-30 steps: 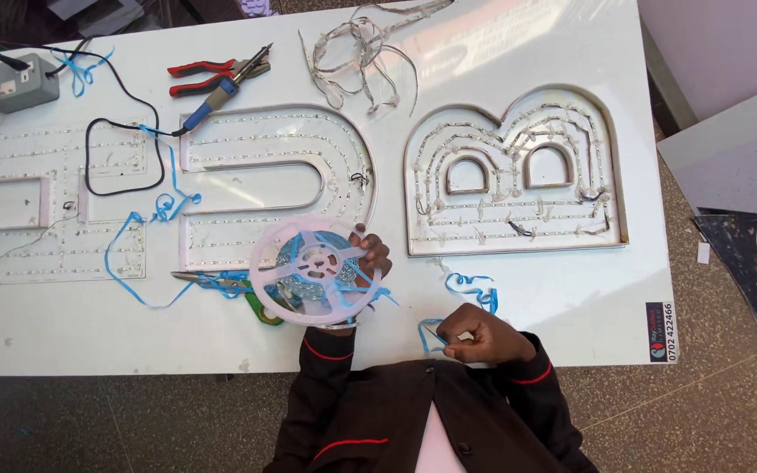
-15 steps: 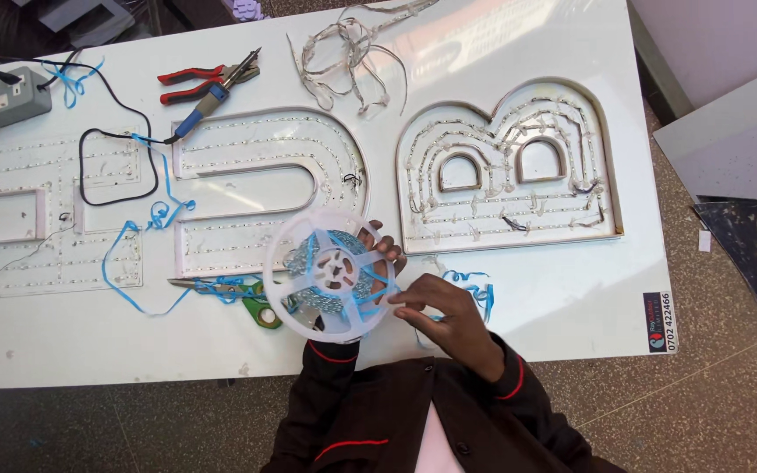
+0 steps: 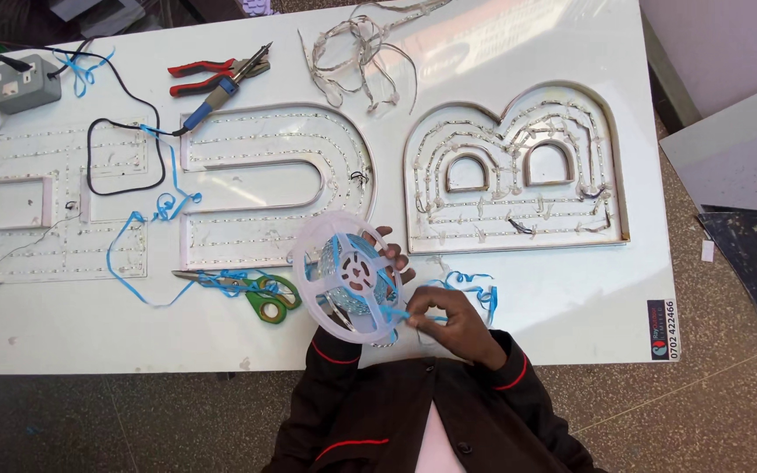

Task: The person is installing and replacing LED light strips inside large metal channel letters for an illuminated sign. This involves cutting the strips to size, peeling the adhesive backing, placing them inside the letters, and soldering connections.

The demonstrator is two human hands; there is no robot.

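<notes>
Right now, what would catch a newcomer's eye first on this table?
Probably the clear reel of blue-backed strip at the near edge: the left hand holds it while the right hand pinches its loose end. Behind lie big sign letters lined with light strips, and green scissors left of the reel.

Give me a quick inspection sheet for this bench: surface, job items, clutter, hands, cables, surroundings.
Surface: white table, crowded on its left and middle.
Job's things: clear reel of strip with blue backing, held just above the near table edge; blue tail pulled off it.
Clutter: green-handled scissors, red-handled pliers, blue-handled tool, tangle of loose strip, blue backing scraps; two channel letters lined with strip.
Hands: left hand behind the reel, fingers on its rim; right hand pinching the blue tail.
Cables: black cable looped over the left letter; grey socket box with plugs.
Surroundings: brown floor, grey boards on the right.
</notes>
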